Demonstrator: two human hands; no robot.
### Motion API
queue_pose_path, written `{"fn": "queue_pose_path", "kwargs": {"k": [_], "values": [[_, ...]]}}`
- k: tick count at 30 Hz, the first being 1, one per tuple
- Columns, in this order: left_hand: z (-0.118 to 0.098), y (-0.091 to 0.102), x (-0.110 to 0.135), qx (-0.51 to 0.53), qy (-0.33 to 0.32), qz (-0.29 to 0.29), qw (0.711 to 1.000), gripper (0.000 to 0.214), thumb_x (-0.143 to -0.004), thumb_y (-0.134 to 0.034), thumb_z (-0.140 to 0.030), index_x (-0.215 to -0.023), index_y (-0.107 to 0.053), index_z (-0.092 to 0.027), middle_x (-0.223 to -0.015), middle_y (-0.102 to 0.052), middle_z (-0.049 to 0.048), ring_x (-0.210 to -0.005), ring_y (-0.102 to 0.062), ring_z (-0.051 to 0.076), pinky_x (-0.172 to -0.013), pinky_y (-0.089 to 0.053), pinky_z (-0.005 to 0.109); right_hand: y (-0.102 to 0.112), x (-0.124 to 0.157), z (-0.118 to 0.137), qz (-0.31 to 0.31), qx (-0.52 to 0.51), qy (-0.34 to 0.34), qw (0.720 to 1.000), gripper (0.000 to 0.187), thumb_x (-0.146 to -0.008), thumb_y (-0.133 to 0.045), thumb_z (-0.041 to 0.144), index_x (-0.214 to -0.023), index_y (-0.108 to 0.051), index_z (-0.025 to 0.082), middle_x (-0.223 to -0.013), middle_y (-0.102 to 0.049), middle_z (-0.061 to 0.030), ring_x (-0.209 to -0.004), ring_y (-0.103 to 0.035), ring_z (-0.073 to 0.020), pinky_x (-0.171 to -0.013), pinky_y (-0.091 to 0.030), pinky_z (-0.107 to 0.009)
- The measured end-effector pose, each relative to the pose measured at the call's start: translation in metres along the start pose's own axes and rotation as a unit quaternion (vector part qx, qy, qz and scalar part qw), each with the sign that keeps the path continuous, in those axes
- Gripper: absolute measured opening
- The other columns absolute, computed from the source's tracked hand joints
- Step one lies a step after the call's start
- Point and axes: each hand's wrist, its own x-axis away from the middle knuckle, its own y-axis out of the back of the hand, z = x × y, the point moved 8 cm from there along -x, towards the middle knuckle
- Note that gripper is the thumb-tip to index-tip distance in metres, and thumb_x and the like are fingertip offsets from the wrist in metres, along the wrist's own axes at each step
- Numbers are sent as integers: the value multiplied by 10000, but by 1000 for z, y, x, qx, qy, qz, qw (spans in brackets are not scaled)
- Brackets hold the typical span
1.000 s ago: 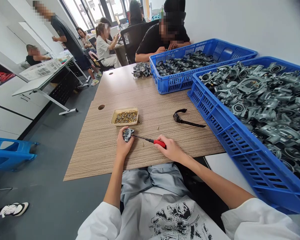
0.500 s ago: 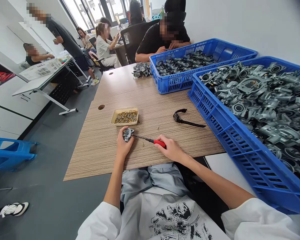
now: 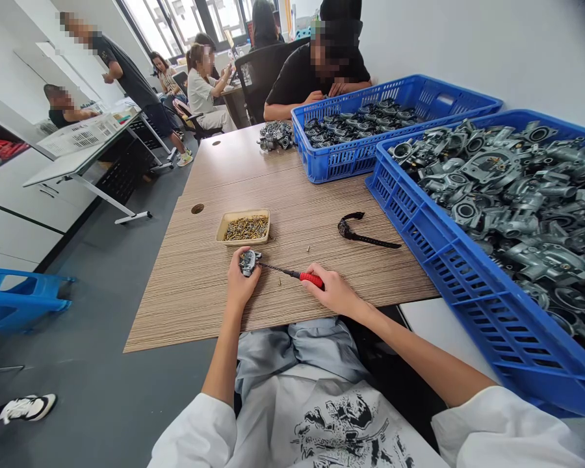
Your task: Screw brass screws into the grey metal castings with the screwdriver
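Note:
My left hand [image 3: 240, 283] grips a small grey metal part [image 3: 249, 261] and holds it down on the wooden table [image 3: 292, 195]. My right hand [image 3: 334, 291] is closed round the red handle of a screwdriver [image 3: 292, 273], whose black shaft points left into the part. A loose brass screw [image 3: 279, 281] lies on the table just under the shaft. Right behind the part sits a shallow beige tray [image 3: 244, 227] filled with brass screws.
A black wristwatch [image 3: 358, 232] lies to the right. Two blue crates [image 3: 468, 286] [image 3: 351, 156] of grey metal castings stand on the right and far right. A person in black sits at the far end beside a small pile of parts [image 3: 275, 135]. Other people stand behind.

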Motion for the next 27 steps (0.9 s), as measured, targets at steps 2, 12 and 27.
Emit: {"fn": "queue_pose_path", "kwargs": {"k": [2, 12, 27], "values": [[0, 0, 0, 0, -2, -2, 1000, 480, -850, -673, -274, -1316, -563, -250, -1187, -673, 63, -1063, -652, 226, -1009, -501, 372, 0, 0, 0, -3, 1, 2, 1000, 230, -1025, -541, 473, -1043, -600, 252, -829, -685, 3, -706, -613, -184, -675, -403, -272], [-1, 0, 0, -4, -5, -4, 1000, 480, -844, -676, -273, -1310, -562, -252, -1165, -672, 59, -1028, -658, 219, -977, -515, 361, 0, 0, -1, -5, 3, 1, 1000, 218, -1023, -548, 465, -1038, -607, 256, -869, -712, -7, -728, -631, -190, -681, -408, -275], [-1, 0, 0, 3, 3, -3, 1000, 488, -832, -690, -259, -1305, -570, -247, -1153, -680, 58, -1011, -657, 214, -970, -512, 356, -1, 0, -2, -1, -2, -3, 1000, 218, -1026, -544, 462, -1044, -607, 254, -870, -709, -6, -730, -624, -189, -682, -404, -277]]}}
